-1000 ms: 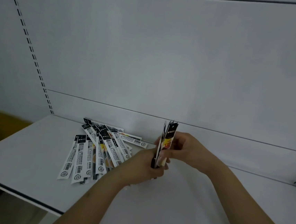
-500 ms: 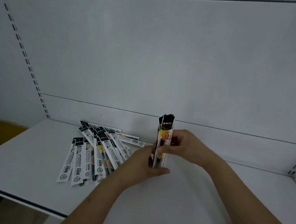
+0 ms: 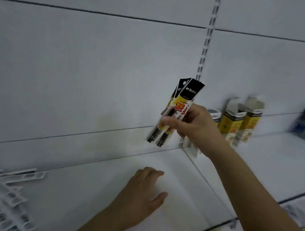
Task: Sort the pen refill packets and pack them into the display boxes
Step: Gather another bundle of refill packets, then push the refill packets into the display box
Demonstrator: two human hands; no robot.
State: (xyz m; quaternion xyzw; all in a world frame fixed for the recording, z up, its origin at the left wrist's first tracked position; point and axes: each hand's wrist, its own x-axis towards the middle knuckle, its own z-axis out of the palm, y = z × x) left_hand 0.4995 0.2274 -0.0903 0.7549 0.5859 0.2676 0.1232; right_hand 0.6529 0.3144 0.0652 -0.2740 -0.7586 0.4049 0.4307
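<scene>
The right hand (image 3: pixel 193 126) pinches a small bundle of pen refill packets (image 3: pixel 176 114) at mid-length, thumb across the front, holding it upright and clear of the shelf (image 3: pixel 187 189). The left hand (image 3: pixel 146 191) hangs relaxed over the shelf with fingers loosely spread, holding nothing. The sleeves look light, thin and slippery, likely to fan apart, so a mid-length grip seems wise. The display boxes (image 3: pixel 239 120) stand upright further right; loose packets (image 3: pixel 0 199) lie blurred at far left.
</scene>
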